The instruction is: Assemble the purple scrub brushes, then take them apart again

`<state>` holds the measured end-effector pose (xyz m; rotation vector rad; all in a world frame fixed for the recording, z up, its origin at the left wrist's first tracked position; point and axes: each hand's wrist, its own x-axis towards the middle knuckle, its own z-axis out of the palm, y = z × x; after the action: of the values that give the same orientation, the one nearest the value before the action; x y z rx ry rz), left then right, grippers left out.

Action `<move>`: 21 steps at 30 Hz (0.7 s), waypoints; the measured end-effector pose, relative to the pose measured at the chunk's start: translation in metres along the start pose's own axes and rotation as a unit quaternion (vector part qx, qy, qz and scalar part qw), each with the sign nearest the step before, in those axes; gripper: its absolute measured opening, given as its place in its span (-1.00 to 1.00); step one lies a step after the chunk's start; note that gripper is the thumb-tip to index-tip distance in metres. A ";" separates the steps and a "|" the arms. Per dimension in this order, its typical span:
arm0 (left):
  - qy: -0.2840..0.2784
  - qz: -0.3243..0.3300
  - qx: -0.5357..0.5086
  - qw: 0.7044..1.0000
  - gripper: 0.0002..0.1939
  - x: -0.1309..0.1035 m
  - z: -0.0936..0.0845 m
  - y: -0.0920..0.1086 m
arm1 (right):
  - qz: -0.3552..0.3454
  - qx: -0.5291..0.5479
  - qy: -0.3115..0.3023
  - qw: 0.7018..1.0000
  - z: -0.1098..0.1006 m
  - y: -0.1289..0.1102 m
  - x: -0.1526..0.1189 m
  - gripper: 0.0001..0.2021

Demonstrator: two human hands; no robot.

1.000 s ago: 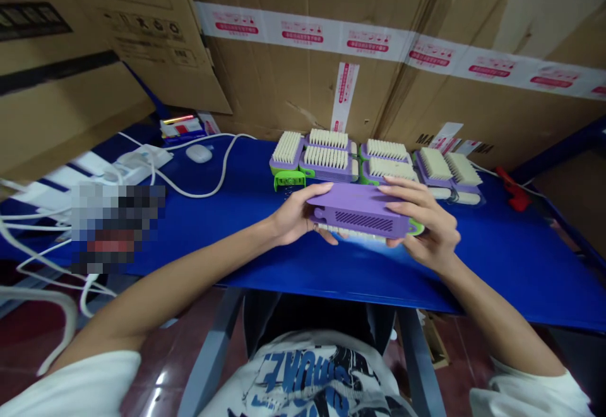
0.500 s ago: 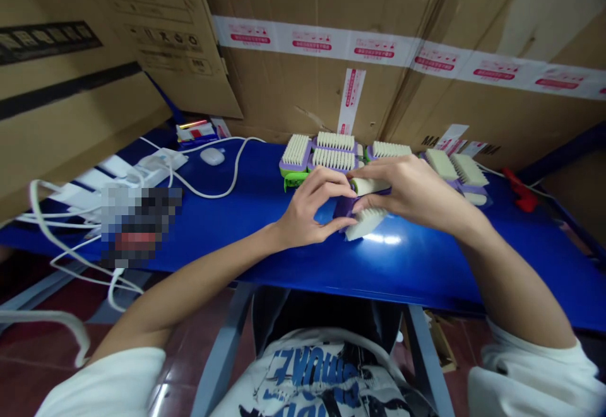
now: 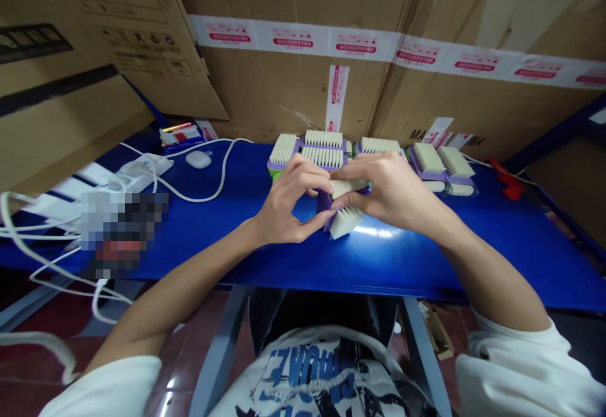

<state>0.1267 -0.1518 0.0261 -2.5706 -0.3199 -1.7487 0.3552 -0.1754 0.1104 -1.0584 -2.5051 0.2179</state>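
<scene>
Both of my hands are on a scrub brush [image 3: 346, 221] with a purple body and cream bristles, held tilted above the blue table. My left hand [image 3: 288, 205] touches its left end, the thumb low and the fingertips high. From the other side, my right hand [image 3: 392, 187] pinches it with thumb and fingers around a cream rounded part [image 3: 346, 187]. My fingers hide much of the body. Just behind stand more purple brushes with bristles up: a pair [image 3: 322, 157] at the centre, and one [image 3: 283, 149] to its left with green showing below.
More brushes [image 3: 430, 158] lie at the right by the cardboard wall [image 3: 265, 82]. Further right is a red object [image 3: 506, 180]. On the left are a white mouse [image 3: 199, 159], a power strip [image 3: 151, 168] and looping white cables [image 3: 222, 180]. The blue table [image 3: 284, 265] ends near my lap.
The whole view has shifted, so the scene sits a little further left. Both hands keep nearly the same hold on the brush, which has hardly moved relative to the table.
</scene>
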 end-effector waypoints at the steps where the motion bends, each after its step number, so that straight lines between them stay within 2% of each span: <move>1: -0.007 0.004 -0.001 1.000 -0.63 0.001 -0.002 -0.001 | 0.005 0.011 0.016 1.000 0.002 -0.002 0.000 -0.83; 4: -0.026 0.002 -0.015 1.000 -0.62 0.002 -0.004 -0.004 | 0.022 0.047 0.062 0.997 0.006 -0.005 -0.002 -0.87; 7: -0.026 -0.032 -0.045 0.998 -0.54 -0.004 0.000 -0.005 | 0.027 0.073 0.088 0.993 0.006 -0.003 -0.002 -0.82; 10: 0.002 -0.099 -0.081 0.992 -0.27 -0.015 0.008 -0.009 | 0.033 0.093 0.091 0.991 0.003 0.003 -0.001 -0.74; 12: -0.018 -0.154 -0.122 0.980 -0.07 -0.022 0.011 -0.015 | 0.036 0.113 0.098 0.988 0.004 0.007 -0.001 -0.71; 13: -0.042 -0.179 -0.146 0.972 -0.04 -0.024 0.012 -0.018 | 0.037 0.126 0.106 0.986 0.006 0.009 -0.001 -0.70; 16: -0.091 -0.239 -0.196 0.947 -0.19 -0.029 0.011 -0.025 | 0.044 0.163 0.140 0.976 0.013 0.015 0.000 -0.63; 19: -0.080 -0.285 -0.209 0.932 -0.31 -0.029 0.009 -0.024 | 0.055 0.195 0.191 0.960 0.016 0.018 0.001 -0.54; 21: -0.080 -0.303 -0.224 0.923 -0.33 -0.028 0.008 -0.023 | 0.077 0.220 0.246 0.941 0.009 0.022 0.000 -0.53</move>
<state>0.1204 -0.1325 -0.0048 -3.2012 -0.9051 -1.9683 0.3655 -0.1595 0.0957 -0.9734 -1.8164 0.4691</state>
